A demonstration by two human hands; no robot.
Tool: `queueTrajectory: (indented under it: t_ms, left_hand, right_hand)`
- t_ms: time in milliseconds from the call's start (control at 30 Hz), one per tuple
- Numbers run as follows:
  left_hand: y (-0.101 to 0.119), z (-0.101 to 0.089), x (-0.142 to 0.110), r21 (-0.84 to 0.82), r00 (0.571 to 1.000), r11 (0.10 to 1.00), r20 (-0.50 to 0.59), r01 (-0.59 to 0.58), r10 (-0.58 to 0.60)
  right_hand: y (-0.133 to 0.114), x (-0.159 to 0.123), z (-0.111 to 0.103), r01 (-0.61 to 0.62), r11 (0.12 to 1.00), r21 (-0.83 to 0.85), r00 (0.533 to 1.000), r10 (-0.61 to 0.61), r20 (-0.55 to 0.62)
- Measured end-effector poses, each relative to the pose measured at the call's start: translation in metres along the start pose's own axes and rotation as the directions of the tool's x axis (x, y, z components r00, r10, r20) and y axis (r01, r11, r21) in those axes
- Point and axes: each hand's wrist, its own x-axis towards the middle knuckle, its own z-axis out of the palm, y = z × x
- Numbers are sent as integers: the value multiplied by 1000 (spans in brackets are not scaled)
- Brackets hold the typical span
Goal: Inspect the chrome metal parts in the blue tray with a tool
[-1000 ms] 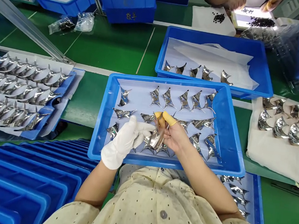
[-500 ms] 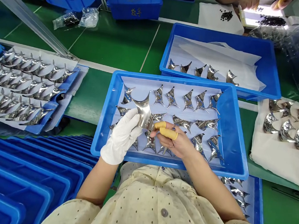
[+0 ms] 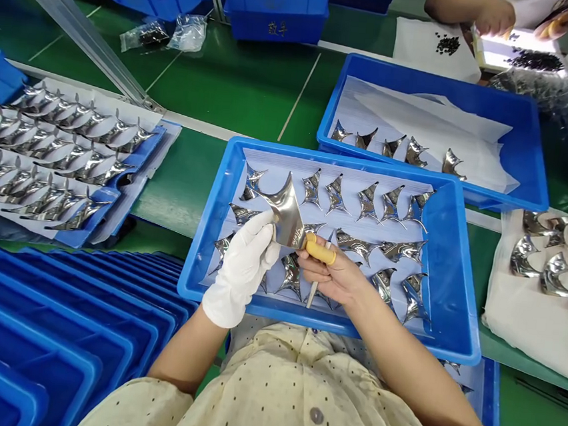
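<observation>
My left hand (image 3: 245, 263), in a white glove, is closed on the edge of a curved, shiny metal piece (image 3: 288, 215) with pointed corners and lettering on its face. My right hand (image 3: 332, 264), with yellow finger cots on two digits, pinches the lower right corner of that piece. A slim, pointed tool (image 3: 312, 293), perhaps tweezers, is also held in the right hand, partly hidden by the fingers. Below both hands lies a blue tray (image 3: 458, 283) lined with white paper, where several similar metal pieces (image 3: 354, 243) sit in rows.
Another blue tray (image 3: 538, 157) with paper and several pieces stands behind. Rows of metal pieces lie at left (image 3: 63, 151) and on a white cloth (image 3: 517, 296) at right. Stacked blue trays (image 3: 77, 327) fill the lower left. Another person's hand (image 3: 496, 19) works at the upper right.
The metal piece was low between my hands; it has been raised and turned so its lettered face shows. Over the last half second the hands barely move; the view shifts slightly.
</observation>
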Motion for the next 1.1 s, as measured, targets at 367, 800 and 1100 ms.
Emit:
queueTrajectory:
  t_ms: [367, 800, 1100]
  left_hand:
    - [6, -35, 11, 350, 988, 924, 75, -154, 136]
    - [21, -43, 7, 233, 981, 956, -35, -180, 193]
    - [13, -43, 9, 302, 986, 940, -8, -158, 168]
  right_hand:
    - [-26, 18, -15, 279, 896, -345, 941, -327, -88]
    - [-36, 126, 34, -260, -474, -841, 919, -388, -65]
    - [-79, 127, -16, -461, -383, -801, 809, -551, -202]
